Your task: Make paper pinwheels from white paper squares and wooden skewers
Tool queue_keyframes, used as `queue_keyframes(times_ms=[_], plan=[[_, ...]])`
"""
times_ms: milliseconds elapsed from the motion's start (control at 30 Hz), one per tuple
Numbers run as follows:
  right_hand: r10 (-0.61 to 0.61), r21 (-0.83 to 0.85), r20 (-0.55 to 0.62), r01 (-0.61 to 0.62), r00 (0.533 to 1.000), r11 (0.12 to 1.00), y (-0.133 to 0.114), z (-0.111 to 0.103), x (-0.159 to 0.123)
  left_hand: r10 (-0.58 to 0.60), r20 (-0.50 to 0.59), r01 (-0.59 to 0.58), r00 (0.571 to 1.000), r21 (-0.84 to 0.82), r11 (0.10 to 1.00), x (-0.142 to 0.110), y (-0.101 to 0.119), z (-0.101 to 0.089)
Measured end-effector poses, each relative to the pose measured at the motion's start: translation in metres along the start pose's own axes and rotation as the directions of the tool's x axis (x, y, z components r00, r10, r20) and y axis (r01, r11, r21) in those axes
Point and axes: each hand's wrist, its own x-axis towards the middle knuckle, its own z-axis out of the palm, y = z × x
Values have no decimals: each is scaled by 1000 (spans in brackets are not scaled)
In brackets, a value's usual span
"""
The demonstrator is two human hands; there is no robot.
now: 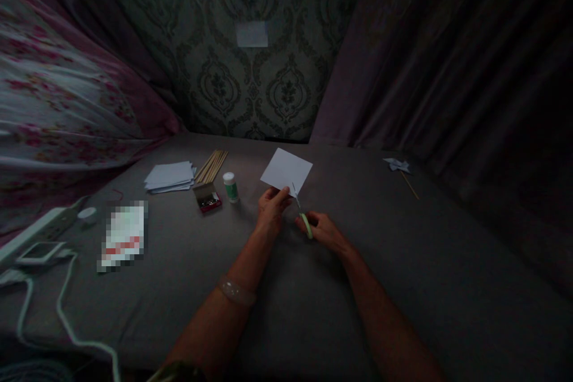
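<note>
A white square sheet of paper [286,168] is pinched at its near corner by my left hand [271,209], thumb on top. My right hand [326,230] grips scissors [307,225] by their pale green handles. Their blades point away from me and lie at the paper's near edge, just right of my left thumb. Whether the blades have cut into the sheet is too small to tell. To the left of my left hand stands a white and green glue bottle [231,187].
Left of the bottle are an open box of small metal pins [208,198], wooden sticks [212,166] and a paper stack [169,176]. A blurred packet [124,234] and a power strip [38,233] with cables lie further left. A paper pinwheel on a stick [397,165] lies far right.
</note>
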Motion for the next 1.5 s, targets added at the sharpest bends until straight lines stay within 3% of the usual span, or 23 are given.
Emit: queue_keyframes(times_ms=[1500], plan=[[-10, -27, -37, 9, 999, 1000, 2, 2, 0, 28, -14, -27, 1000, 32, 999, -1, -1, 1]])
